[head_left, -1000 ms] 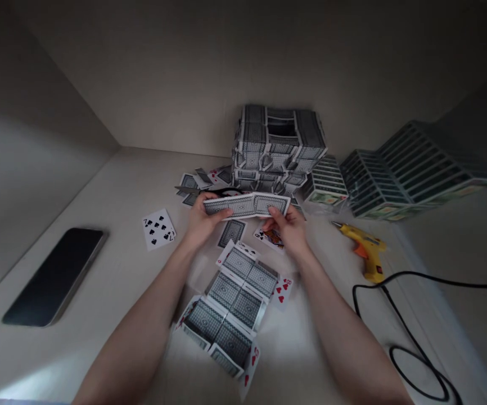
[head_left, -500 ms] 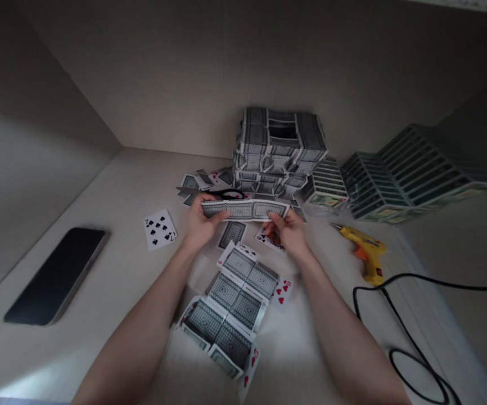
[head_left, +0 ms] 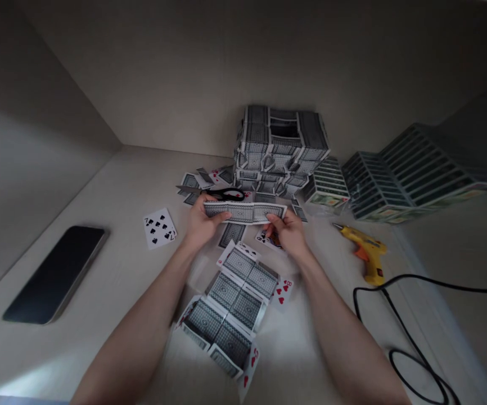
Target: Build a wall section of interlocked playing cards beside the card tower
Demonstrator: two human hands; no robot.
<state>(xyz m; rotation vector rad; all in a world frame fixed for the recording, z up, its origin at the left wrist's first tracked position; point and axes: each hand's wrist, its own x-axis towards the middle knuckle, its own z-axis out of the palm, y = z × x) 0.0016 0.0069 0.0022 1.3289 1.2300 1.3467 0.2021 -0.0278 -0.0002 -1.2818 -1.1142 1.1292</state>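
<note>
Between them, my left hand (head_left: 203,225) and my right hand (head_left: 288,230) hold a long strip of joined playing cards (head_left: 241,213), its patterned backs facing me. My left thumb presses the strip's left part and my right thumb its right end; both hands are closed on it. Under the strip lie a face-down card (head_left: 232,235) and a queen card (head_left: 275,242) beside my right fingers. Nearer to me sits a stepped piece built of cards (head_left: 230,304), with several face cards sticking out at its edges. Scissors (head_left: 226,194) with black handles lie just behind my left hand.
A larger card structure (head_left: 281,146) stands at the back wall. Right of it are several boxed card decks (head_left: 416,174) in stacks. A yellow glue gun (head_left: 368,253) with a black cord (head_left: 416,275) lies right. Left are a seven of spades (head_left: 159,228) and a phone (head_left: 55,275).
The strip has shifted very slightly downward and tilted a little in my hands. Both hands keep their grip, and the other things lie as before.
</note>
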